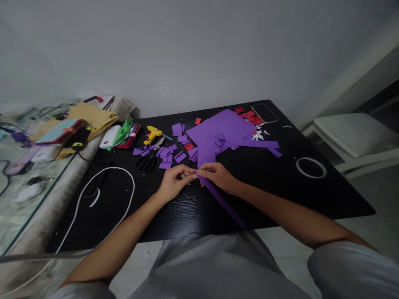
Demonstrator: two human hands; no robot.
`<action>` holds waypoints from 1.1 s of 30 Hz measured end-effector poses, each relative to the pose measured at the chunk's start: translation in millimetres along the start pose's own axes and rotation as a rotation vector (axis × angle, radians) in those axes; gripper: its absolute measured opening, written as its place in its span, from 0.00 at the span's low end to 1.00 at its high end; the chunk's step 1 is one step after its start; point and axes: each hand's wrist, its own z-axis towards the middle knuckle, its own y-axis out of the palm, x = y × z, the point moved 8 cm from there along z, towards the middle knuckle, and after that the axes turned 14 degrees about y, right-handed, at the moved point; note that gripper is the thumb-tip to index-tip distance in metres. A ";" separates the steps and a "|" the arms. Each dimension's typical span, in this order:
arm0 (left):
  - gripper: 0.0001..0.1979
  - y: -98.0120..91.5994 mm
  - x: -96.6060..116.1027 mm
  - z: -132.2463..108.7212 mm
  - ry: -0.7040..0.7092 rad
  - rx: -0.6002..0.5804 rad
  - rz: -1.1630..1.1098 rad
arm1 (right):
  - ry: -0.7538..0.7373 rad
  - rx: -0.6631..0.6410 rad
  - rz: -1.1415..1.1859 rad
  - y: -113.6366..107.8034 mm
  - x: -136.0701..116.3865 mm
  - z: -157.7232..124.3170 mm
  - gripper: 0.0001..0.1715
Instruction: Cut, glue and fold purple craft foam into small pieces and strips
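Note:
Both hands meet near the front middle of the black table, pinching one end of a long purple paper strip (222,202). My left hand (177,181) has thumb and fingertips closed on the strip's tip. Right beside it, my right hand (218,176) grips the same end, fingers pressed together. From there the strip slants down toward the table's front edge. Just beyond the hands lies a broad purple paper piece (206,153), overlapping a large purple sheet (222,124). Small cut purple pieces (167,155) are scattered to the left. The exact fold between my fingertips is hidden.
Black-handled scissors (148,161) and a yellow glue gun (152,135) lie left of the papers. A white cable (133,187) loops across the left side. Red scraps (249,116), a phone (264,113) and a white ring (311,167) are on the right of the black table (330,199).

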 end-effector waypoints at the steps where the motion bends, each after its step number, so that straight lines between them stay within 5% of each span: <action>1: 0.11 0.1 0.0 0.0 0.000 -0.002 0.003 | -0.003 0.006 -0.013 -0.1 -0.5 -0.3 0.16; 33: 0.12 -0.5 4.9 0.5 0.018 -0.012 0.051 | -0.024 0.015 -0.009 -2.1 1.0 1.3 0.17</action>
